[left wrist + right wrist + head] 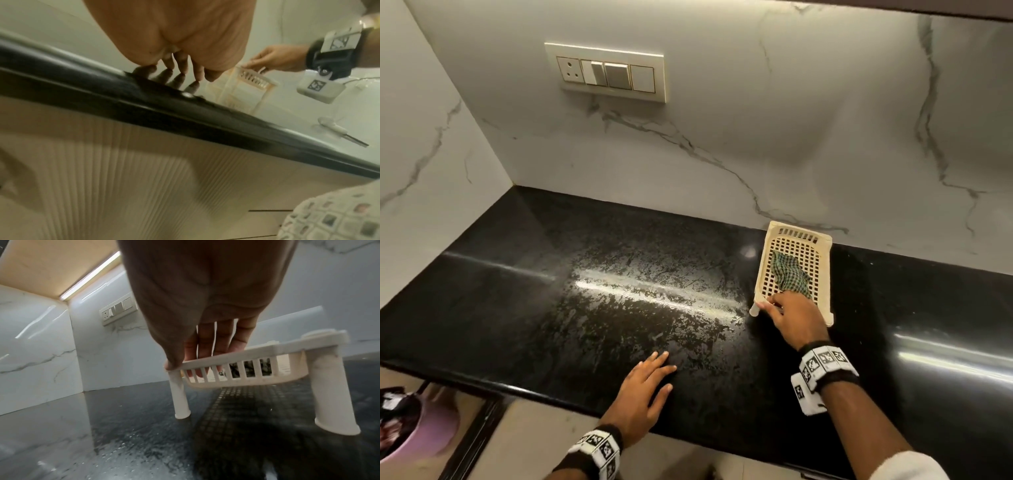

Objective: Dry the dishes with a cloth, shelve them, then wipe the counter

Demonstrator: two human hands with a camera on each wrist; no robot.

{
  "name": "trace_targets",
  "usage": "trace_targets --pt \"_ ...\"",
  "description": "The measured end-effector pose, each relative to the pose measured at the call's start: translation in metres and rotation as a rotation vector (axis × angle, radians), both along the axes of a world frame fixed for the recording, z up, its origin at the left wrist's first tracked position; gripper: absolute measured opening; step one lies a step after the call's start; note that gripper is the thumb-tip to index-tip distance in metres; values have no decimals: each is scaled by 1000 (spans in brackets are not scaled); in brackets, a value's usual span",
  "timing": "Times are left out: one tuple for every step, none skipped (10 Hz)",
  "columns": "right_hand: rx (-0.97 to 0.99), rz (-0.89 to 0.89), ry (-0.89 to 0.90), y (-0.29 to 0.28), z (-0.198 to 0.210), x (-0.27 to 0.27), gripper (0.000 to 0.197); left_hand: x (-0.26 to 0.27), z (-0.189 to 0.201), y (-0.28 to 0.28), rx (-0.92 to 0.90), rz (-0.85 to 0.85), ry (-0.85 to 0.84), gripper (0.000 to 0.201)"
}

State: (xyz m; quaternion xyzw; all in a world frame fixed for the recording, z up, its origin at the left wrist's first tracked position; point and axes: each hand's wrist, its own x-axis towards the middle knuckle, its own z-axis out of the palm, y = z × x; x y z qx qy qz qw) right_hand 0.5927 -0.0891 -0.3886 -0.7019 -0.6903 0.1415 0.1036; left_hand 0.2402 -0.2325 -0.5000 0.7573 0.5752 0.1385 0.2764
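A cream plastic rack (763, 260) on short legs stands on the black counter (517, 274) at the back right, close to the wall. A green checked cloth (789, 272) lies crumpled inside it. My right hand (791, 315) grips the rack's near rim (267, 350), thumb on the outer corner and fingers reaching inside; the cloth (236, 368) shows through the slats. My left hand (643, 387) lies flat on the counter near its front edge, fingers straight, holding nothing. In the left wrist view its fingertips (197, 74) touch the glossy top. No dishes are in view.
A smeared wet patch (654, 301) covers the counter's middle. Marble walls close off the back and left, with a switch panel (606, 73) on the back wall. A pink tub (414, 428) sits on the floor at lower left. Ribbed cabinet fronts (144, 178) lie below the counter edge.
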Motion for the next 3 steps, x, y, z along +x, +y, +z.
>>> trace_targets --pt "-18 -37 -52 -2 -1 5 34 -39 3 -1 69 67 27 75" --pt "-58 -123 -110 -9 9 -1 34 -91 10 5 70 174 99 88" --pt "90 -197 -218 -16 3 -29 37 -150 13 17 74 258 119 92"
